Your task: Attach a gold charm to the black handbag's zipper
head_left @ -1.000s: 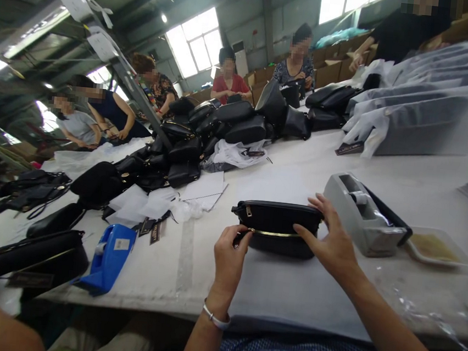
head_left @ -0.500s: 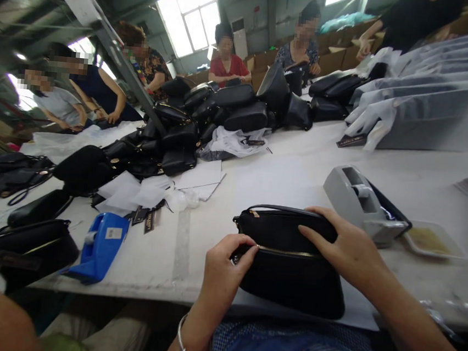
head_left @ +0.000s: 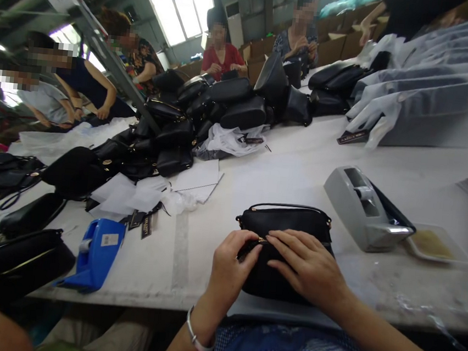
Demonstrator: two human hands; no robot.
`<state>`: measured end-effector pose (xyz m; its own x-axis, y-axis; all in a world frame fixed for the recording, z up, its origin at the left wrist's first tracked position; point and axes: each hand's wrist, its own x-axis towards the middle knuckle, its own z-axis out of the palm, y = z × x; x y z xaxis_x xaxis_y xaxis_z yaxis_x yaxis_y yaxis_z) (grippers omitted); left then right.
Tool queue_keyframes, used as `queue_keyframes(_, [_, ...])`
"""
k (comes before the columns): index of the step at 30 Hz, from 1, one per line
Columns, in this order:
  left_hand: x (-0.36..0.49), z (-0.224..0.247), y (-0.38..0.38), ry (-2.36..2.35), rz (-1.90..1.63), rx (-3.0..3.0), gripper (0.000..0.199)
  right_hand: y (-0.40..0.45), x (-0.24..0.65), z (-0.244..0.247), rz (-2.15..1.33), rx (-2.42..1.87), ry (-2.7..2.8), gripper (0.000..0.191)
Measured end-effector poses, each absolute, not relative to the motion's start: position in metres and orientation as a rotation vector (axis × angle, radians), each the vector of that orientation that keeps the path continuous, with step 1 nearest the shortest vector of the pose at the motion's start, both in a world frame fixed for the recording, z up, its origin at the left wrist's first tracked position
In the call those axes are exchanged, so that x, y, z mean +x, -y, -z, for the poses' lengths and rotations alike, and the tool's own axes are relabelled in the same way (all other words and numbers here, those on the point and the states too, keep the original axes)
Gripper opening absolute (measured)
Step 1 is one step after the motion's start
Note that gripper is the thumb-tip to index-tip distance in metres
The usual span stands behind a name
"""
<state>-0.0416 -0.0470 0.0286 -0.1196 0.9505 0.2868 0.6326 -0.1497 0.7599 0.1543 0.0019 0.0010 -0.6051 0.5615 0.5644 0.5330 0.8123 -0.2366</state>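
Head view, looking down at a white desk [head_left: 301, 165] where a black bag [head_left: 285, 224] lies flat at the near edge, right in front of the person. Both hands are on it. The left hand [head_left: 231, 266] is curled at the bag's left end, with thumb and fingers pinched around the small gold zip pull there. The right hand [head_left: 306, 262] lies across the front of the bag, palm down, fingers spread and pointing left so that their tips meet the left hand's at the zip; it presses on the bag rather than gripping it. A thin handle arches over the bag's far edge, and a bracelet [head_left: 197, 337] sits on the left wrist.

Just right of the bag stands a grey tape dispenser [head_left: 365, 210], and right of that a shallow clear tray [head_left: 436, 244]. To the left, near the desk edge, is a blue tape dispenser [head_left: 96, 253], with another black bag [head_left: 18, 265] further left. Loose white paper sheets [head_left: 198, 183] lie between the person's bag and a big pile of black bags [head_left: 206, 117] in the middle of the desk. Wrapped bags in white covers [head_left: 427, 95] are stacked at the far right. Several other people sit along the far side of the desk, with windows behind them
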Motion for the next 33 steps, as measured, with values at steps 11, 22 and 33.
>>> queue_keyframes(11, [-0.055, -0.018, 0.022, -1.866, -0.924, 1.828, 0.024, -0.036, 0.144, -0.008, -0.328, -0.879, 2.465, 0.03])
queue_keyframes(22, [-0.073, 0.001, 0.008, -1.828, -0.75, 1.772, 0.028, -0.066, 0.134, 0.019, -0.389, -0.76, 2.638, 0.033])
queue_keyframes(33, [-0.079, -0.003, 0.002, -1.631, -0.613, 1.912, 0.026, -0.083, 0.131, 0.018, -0.763, -0.631, 2.632, 0.021])
